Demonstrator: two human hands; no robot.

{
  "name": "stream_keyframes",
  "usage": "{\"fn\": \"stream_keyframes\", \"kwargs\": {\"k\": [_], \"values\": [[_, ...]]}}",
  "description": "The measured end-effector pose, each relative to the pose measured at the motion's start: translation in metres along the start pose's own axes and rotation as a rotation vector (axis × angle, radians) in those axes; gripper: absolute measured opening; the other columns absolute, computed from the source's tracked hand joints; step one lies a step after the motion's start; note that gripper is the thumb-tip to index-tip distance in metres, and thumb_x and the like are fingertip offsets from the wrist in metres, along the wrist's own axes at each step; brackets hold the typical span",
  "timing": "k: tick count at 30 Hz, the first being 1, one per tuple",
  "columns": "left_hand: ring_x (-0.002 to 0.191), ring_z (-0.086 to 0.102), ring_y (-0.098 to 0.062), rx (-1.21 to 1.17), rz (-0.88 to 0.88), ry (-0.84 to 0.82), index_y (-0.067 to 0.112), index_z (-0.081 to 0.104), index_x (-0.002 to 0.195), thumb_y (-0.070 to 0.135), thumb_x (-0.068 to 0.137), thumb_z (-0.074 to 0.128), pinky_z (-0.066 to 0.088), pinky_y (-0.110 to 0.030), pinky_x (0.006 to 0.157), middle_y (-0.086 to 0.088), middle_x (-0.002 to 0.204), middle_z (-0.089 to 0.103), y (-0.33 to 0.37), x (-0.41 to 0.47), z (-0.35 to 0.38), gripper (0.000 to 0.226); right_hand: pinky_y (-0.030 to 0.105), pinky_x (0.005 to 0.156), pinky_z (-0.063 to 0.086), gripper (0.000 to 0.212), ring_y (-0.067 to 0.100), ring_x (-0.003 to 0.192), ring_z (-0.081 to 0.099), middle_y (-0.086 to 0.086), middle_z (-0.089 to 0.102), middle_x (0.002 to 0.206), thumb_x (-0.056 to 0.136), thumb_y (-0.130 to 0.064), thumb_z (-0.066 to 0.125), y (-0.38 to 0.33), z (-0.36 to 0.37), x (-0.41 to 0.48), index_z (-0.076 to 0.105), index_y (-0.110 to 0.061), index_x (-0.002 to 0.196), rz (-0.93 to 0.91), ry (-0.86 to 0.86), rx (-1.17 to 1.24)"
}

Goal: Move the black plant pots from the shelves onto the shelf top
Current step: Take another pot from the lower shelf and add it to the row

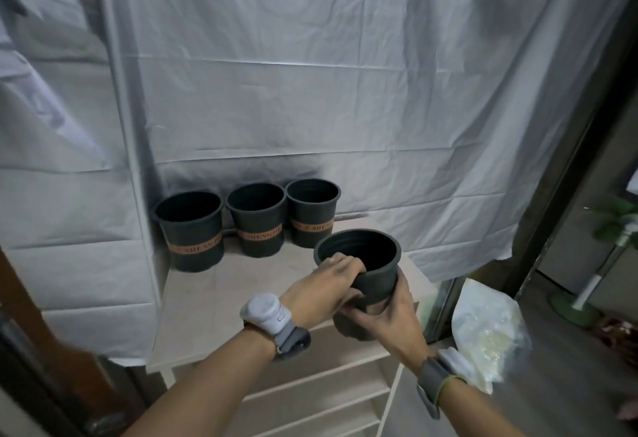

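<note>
We hold one black plant pot (366,264) in the air with both hands, just above the near right part of the shelf top (207,302). Our left hand (321,291) takes the near rim: its fingers (348,264) are hooked over the edge into the pot, clamped on the rim. Our right hand (386,319) supports the pot from below and from the right side, its fingers wrapped around the lower wall. Under the held pot we see another dark shape (352,329), partly hidden by the right hand; we cannot tell what it is.

At the far left of the shelf top stand three black pots in a row, upright and close beside each other: the left pot (191,229), the middle pot (257,219) and the right pot (312,212). Each has an orange band with letters. Behind them hangs a wrinkled white sheet (345,91). Below the shelf top, near us, are the lower shelves (328,388). Both wrists carry a grey strap device.
</note>
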State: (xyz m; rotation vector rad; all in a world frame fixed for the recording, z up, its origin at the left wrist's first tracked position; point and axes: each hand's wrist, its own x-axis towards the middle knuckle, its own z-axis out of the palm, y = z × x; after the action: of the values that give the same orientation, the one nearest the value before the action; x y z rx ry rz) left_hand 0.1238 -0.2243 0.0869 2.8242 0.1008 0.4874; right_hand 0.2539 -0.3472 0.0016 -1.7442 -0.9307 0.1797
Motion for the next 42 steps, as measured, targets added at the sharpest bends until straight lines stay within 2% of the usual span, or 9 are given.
{"fn": "stream_keyframes", "kwargs": {"k": [4,9,17,21,24,32,36,39,42], "values": [[0.121,0.041,-0.018,-0.004,-0.041,0.049,0.016,0.042,0.128,0.034,0.096,0.053,0.039,-0.034,0.103,-0.004,0.130,0.047,-0.028,0.009,0.002,0.038,0.045,0.104,0.050,0.123,0.019,0.128,0.052,-0.003,0.054,0.137,0.047,-0.074,0.089,0.018,0.017,0.015,0.032,-0.029,0.147,0.027,0.097,-0.005],[0.119,0.044,-0.018,0.021,-0.221,0.226,0.020,0.041,0.134,0.046,0.098,0.045,0.037,-0.031,0.097,0.000,0.134,0.047,-0.068,0.031,-0.010,0.044,0.049,0.107,0.048,0.128,0.021,0.130,0.050,-0.001,0.051,0.140,0.044,-0.075,0.089,0.029,0.013,0.044,0.031,-0.028,0.148,0.047,0.176,0.013],[0.146,0.022,-0.024,0.328,-0.380,0.231,0.010,0.022,0.150,0.024,0.097,0.049,0.015,-0.036,0.120,-0.009,0.155,0.031,-0.148,0.101,0.011,0.062,0.044,0.103,0.051,0.114,0.015,0.121,0.055,-0.003,0.054,0.132,0.046,-0.061,0.096,0.066,-0.002,0.125,0.036,-0.031,0.138,0.022,0.121,0.050],[0.137,0.034,-0.026,0.330,-0.536,0.220,0.015,0.032,0.146,0.035,0.098,0.047,0.015,-0.037,0.118,-0.008,0.144,0.046,-0.171,0.147,0.025,0.054,0.029,0.098,0.050,0.111,-0.002,0.117,0.055,-0.013,0.055,0.126,0.045,-0.060,0.096,0.089,-0.012,0.192,0.037,-0.033,0.135,-0.027,0.041,0.129],[0.117,0.047,-0.024,0.411,-0.550,0.125,0.022,0.051,0.121,0.036,0.100,0.041,0.024,-0.037,0.107,0.000,0.118,0.057,-0.179,0.159,0.034,0.027,0.024,0.099,0.047,0.112,-0.017,0.116,0.050,-0.019,0.053,0.127,0.045,-0.059,0.095,0.103,-0.015,0.219,0.035,-0.032,0.136,-0.023,0.007,0.169],[0.100,0.054,-0.027,0.434,-0.509,0.224,0.017,0.059,0.106,0.034,0.098,0.045,0.033,-0.039,0.094,-0.003,0.101,0.062,-0.175,0.182,0.052,0.024,0.043,0.107,0.051,0.112,0.007,0.130,0.054,-0.008,0.054,0.140,0.051,-0.054,0.097,0.131,-0.007,0.285,0.035,-0.031,0.142,-0.055,-0.126,0.251],[0.124,0.046,-0.021,0.469,-0.501,0.346,0.019,0.052,0.125,0.051,0.092,0.045,0.022,-0.036,0.109,-0.002,0.132,0.054,-0.173,0.171,0.049,0.047,0.046,0.107,0.050,0.113,0.012,0.131,0.053,-0.005,0.053,0.140,0.052,-0.056,0.097,0.141,0.001,0.302,0.036,-0.029,0.143,-0.062,-0.113,0.229],[0.134,0.035,-0.028,0.599,-0.650,0.445,0.010,0.041,0.138,0.062,0.085,0.056,0.021,-0.044,0.115,-0.012,0.146,0.040,-0.179,0.153,0.046,0.076,0.048,0.106,0.050,0.113,0.016,0.130,0.053,-0.002,0.053,0.139,0.052,-0.057,0.096,0.146,0.006,0.310,0.036,-0.025,0.143,-0.069,-0.123,0.218],[0.134,0.041,-0.033,0.670,-0.744,0.346,0.006,0.044,0.138,0.070,0.087,0.044,0.029,-0.050,0.113,-0.017,0.147,0.043,-0.187,0.140,0.042,0.082,0.047,0.106,0.050,0.116,0.017,0.131,0.053,-0.001,0.053,0.139,0.052,-0.059,0.095,0.146,0.013,0.314,0.035,-0.023,0.144,-0.058,-0.117,0.215]]}}
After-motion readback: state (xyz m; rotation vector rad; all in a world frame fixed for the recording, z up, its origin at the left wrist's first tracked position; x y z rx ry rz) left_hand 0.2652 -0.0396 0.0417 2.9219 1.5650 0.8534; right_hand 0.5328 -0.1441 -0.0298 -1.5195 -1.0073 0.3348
